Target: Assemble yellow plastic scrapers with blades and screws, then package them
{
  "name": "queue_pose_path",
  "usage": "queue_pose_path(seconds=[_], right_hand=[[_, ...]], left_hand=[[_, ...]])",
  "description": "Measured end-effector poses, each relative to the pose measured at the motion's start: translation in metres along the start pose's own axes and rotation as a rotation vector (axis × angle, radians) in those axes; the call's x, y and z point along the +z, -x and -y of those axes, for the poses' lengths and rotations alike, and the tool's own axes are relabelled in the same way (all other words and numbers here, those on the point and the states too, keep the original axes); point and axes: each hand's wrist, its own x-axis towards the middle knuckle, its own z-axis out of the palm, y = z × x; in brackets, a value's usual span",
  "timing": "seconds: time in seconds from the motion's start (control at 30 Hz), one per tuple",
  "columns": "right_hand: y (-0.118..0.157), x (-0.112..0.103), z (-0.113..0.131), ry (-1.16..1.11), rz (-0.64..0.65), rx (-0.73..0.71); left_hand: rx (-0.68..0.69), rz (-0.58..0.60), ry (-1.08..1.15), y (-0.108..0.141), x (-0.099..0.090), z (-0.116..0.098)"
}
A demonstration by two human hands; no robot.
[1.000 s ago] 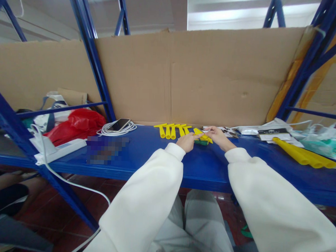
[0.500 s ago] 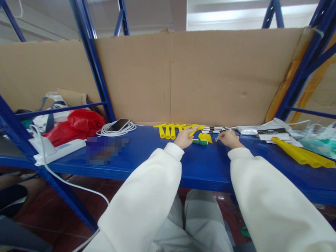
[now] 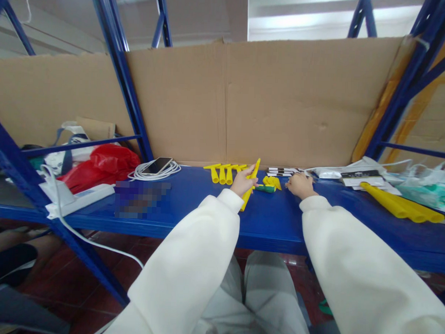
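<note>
My left hand (image 3: 241, 181) is closed around a yellow T-shaped plastic handle (image 3: 246, 201), whose head points up and whose tube slants down towards me. My right hand (image 3: 301, 185) is low over the blue shelf top, fingers curled down where small metal pieces lay; what is in them is hidden. Between the hands lie a green-handled screwdriver (image 3: 267, 188) and some small yellow pieces (image 3: 272, 181). Several more yellow T-shaped handles (image 3: 222, 174) lie in a row behind and left of my left hand. Black-and-white strips (image 3: 280, 172) lie at the back.
To the left are a phone (image 3: 157, 166) on a coiled white cable (image 3: 171, 173), a white power strip (image 3: 84, 201) and a red bag (image 3: 107, 164). Yellow cone-like tubes (image 3: 400, 205) and packets lie at right. A cardboard sheet (image 3: 276, 100) walls the back.
My left hand has turned the yellow handle from pointing away to the right to nearly upright, its tube now towards me. My right hand has shifted slightly left over the small metal pieces.
</note>
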Motion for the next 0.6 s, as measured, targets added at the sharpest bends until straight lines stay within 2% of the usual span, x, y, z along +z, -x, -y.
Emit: queue_pose_path(seconds=[0.37,0.6], right_hand=[[-0.005,0.007,-0.003,-0.048,-0.019,0.016],[-0.004,0.004,-0.003,-0.050,0.017,0.057]], left_hand=[[-0.234,0.164,0.227,0.007,-0.002,-0.011],[-0.252,0.170,0.246,0.010,-0.003,-0.014]])
